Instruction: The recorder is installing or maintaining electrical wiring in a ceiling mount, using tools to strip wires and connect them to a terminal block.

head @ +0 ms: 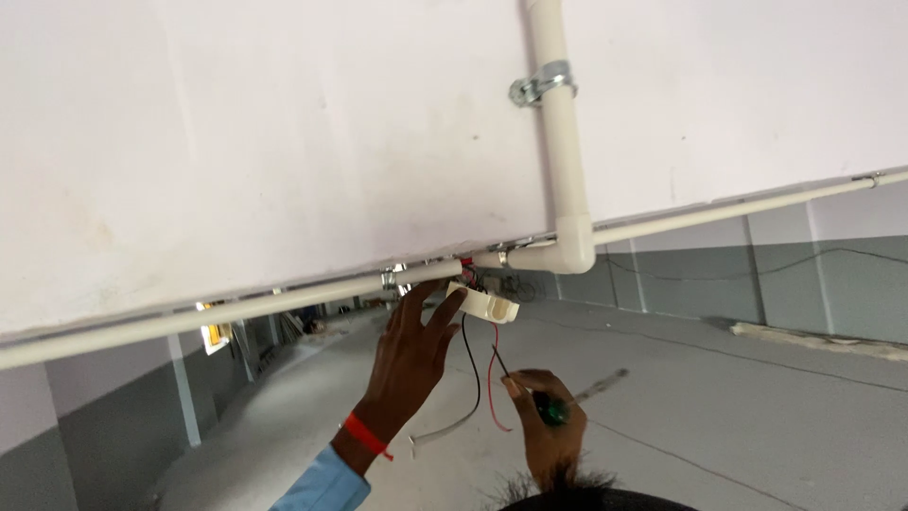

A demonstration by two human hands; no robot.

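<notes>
Two hands are raised to a fitting under the ceiling. The left hand (pixel 411 355), fingers spread and apart, presses a small white holder (pixel 484 305) up against the underside of the white conduit pipe (pixel 284 305); it steadies the piece with flat fingertips rather than clamping it. The right hand (pixel 547 426), below and to the right of the left, is closed on a green-handled screwdriver (pixel 551 409) whose thin shaft points up toward the holder but appears to stop short of it.

A black wire (pixel 470 364) and a red wire (pixel 492 383) hang loose from the holder between the two hands, beside a grey cable end (pixel 445 433) dangling lower down. Above and to the right of the hands, a pipe elbow (pixel 570 251) joins a vertical run held by a metal clamp (pixel 539 85).

As I judge it, the holder could slip, since only open fingers pin it in place. The screwdriver tip could catch or nick the dangling wires, which hang right beside its path. Working overhead, a dropped screw or tool would fall to the floor far below.
</notes>
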